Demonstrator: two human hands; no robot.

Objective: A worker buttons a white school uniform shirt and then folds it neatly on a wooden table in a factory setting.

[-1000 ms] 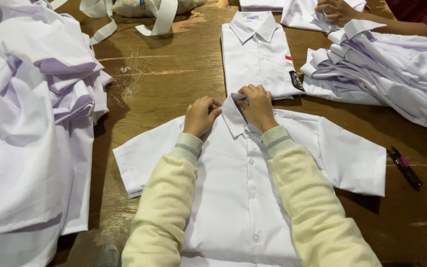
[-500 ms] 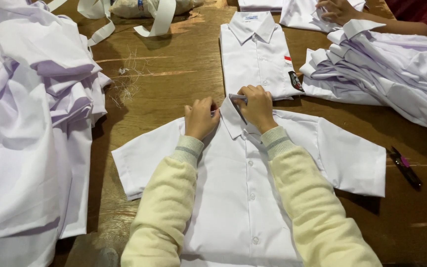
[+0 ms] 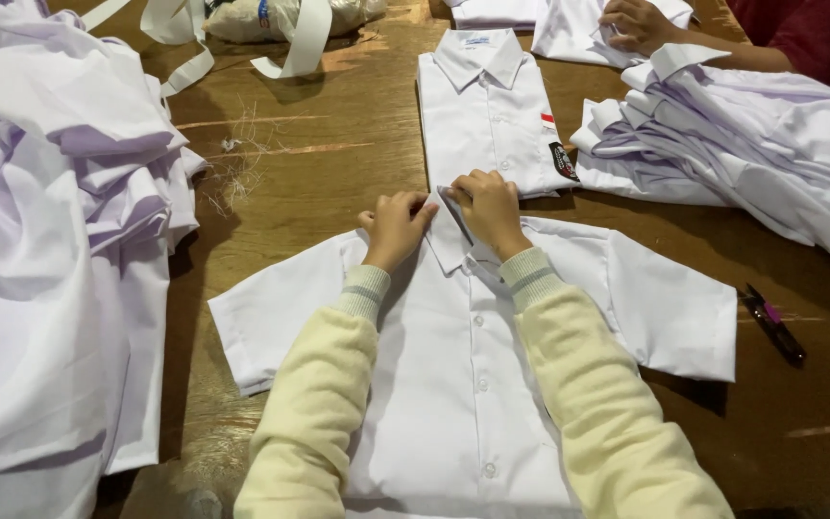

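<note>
A white shirt [image 3: 473, 384] lies buttoned and face up, sleeves spread, on a wooden table [image 3: 338, 163], its collar [image 3: 453, 226] pinched by both hands: the left hand [image 3: 396, 229] presses fingers together on one side, the right hand [image 3: 490, 210] closes on the other. Just beyond lies a folded shirt [image 3: 487, 115] with a small red-and-white patch [image 3: 548, 121] and a dark badge [image 3: 563, 160] on its chest. Loose shirts [image 3: 50, 240] are heaped at left, a stack [image 3: 751, 154] at right, where another person's hand [image 3: 638, 24] rests. A dark pen [image 3: 772, 324] lies near the right sleeve
</note>
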